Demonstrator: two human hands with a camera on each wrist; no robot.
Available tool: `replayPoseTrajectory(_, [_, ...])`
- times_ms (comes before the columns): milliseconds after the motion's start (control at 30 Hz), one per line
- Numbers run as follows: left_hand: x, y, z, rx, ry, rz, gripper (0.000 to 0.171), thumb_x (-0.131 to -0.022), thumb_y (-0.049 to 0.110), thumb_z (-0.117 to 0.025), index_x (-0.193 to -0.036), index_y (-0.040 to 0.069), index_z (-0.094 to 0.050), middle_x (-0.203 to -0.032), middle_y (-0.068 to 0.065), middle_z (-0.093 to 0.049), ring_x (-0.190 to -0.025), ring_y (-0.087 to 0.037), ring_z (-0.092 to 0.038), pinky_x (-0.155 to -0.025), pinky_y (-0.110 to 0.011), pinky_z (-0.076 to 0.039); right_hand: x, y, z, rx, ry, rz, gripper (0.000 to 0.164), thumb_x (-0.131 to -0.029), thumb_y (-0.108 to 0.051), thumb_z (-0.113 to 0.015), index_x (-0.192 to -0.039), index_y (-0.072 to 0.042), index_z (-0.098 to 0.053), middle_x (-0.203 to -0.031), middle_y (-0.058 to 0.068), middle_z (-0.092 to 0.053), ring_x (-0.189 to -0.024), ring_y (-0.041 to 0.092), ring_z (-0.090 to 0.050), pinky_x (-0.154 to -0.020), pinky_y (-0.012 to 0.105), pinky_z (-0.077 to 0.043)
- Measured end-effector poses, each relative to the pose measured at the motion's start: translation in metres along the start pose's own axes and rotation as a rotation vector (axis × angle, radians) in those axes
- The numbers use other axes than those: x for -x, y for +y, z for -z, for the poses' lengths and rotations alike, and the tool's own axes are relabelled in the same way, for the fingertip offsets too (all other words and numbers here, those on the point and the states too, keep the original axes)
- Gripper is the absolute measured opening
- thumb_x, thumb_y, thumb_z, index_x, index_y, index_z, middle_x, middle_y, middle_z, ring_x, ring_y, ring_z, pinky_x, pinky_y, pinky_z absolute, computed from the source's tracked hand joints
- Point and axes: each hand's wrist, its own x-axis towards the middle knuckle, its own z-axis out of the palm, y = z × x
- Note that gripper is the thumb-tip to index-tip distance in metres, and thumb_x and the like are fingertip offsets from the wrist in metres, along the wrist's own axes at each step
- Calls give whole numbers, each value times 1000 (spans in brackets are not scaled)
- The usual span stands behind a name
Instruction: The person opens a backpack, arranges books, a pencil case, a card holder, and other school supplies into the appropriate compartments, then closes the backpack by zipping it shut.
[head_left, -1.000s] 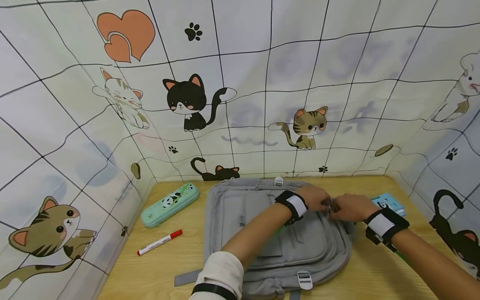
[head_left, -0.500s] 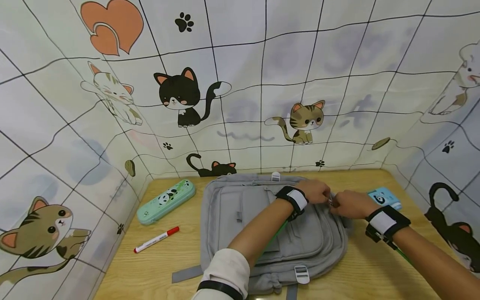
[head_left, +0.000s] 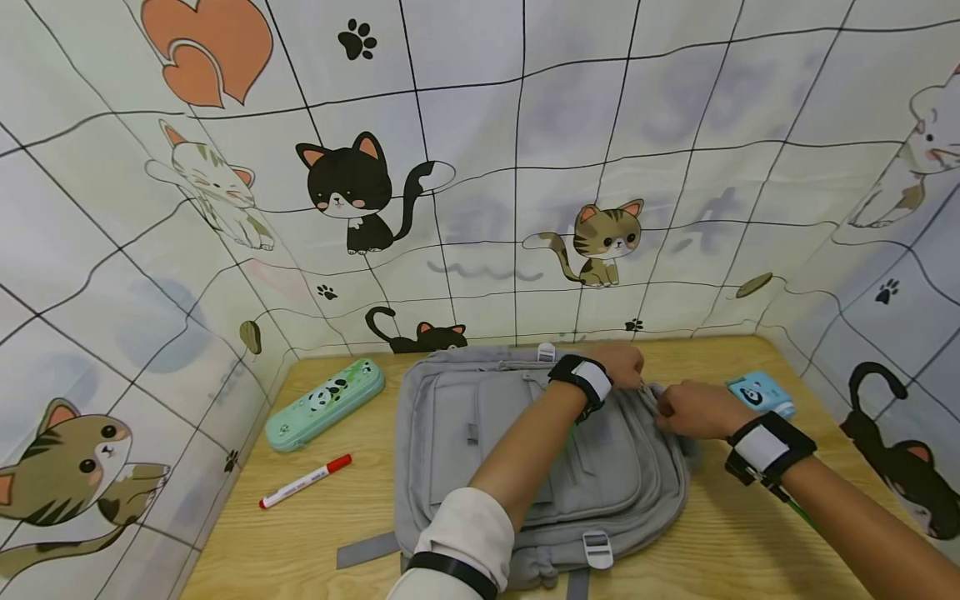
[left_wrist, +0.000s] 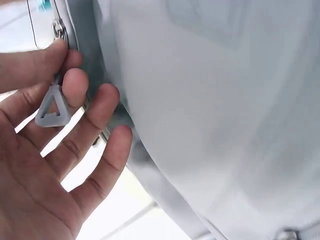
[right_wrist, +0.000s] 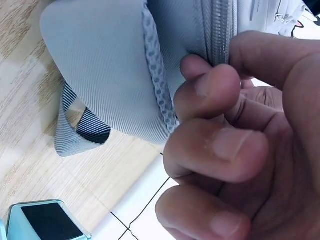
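A grey backpack [head_left: 457, 450] lies flat on the wooden table. At its upper right edge, my left hand [head_left: 618, 364] pinches a zipper pull; in the left wrist view this pull [left_wrist: 53, 107] is a grey triangular loop hanging from a metal slider, between thumb and index finger. Just to the right, my right hand [head_left: 699, 408] grips the bag's edge beside the zipper. The right wrist view shows thumb and index finger pinching the fabric at the zipper teeth [right_wrist: 220, 37], the other fingers curled. A mesh-edged side pocket [right_wrist: 107, 65] sits beside them.
A green panda pencil case [head_left: 325, 405] and a red-capped marker [head_left: 305, 481] lie left of the backpack. Behind my right hand is a blue packet [head_left: 761, 393] with a panda print. Cat-printed sheeting [head_left: 480, 208] surrounds the table [head_left: 300, 542] at back and sides.
My left hand has moved slightly left and away along the bag's edge, widening the gap to my right hand. The right hand keeps its grip; the head view has shifted a little.
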Motion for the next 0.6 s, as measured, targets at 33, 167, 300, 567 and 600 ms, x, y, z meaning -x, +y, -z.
replayPoseTrajectory(33, [0, -3, 1, 1, 6, 13, 41, -103, 12, -56, -65, 19, -42, -55, 5, -29, -47, -10, -19, -51, -24, -21, 0, 0, 0, 2, 1, 1, 45, -100, -18, -70, -63, -23, -43, -56, -10, -33, -49, 6, -34, -52, 25, -28])
replayPoseTrajectory(167, [1, -11, 5, -18, 10, 32, 40, -107, 20, -57, -68, 20, -46, -57, 5, -35, -49, -10, -27, -51, -24, -27, 0, 1, 2, -7, -15, -11, 45, -101, -21, -69, -64, -24, -44, -56, -11, -33, -49, 6, -34, -52, 25, -28])
replayPoseTrajectory(300, [-2, -13, 5, -11, 10, 9, 30, -108, 27, -59, -78, 22, -56, -66, 7, -47, -56, -9, -41, -56, -23, -35, -4, 6, 7, -13, -15, -49, 44, -102, -33, -69, -64, -24, -49, -56, -9, -39, -49, 8, -39, -52, 27, -30])
replayPoseTrajectory(567, [-12, -15, -4, 3, 42, 29, 24, -106, 38, -63, -89, 22, -67, -72, 9, -56, -58, -8, -46, -57, -23, -37, -33, 10, 15, 27, 35, -93, 38, -103, -37, -67, -72, -18, -55, -63, -4, -48, -56, 13, -47, -55, 30, -33])
replayPoseTrajectory(600, [-12, -14, -4, -2, 54, 28, 22, -106, 38, -63, -92, 22, -70, -75, 9, -59, -61, -7, -49, -58, -22, -39, -36, 10, 16, 27, 28, -98, 38, -103, -34, -67, -71, -19, -54, -63, -4, -48, -56, 13, -47, -55, 30, -33])
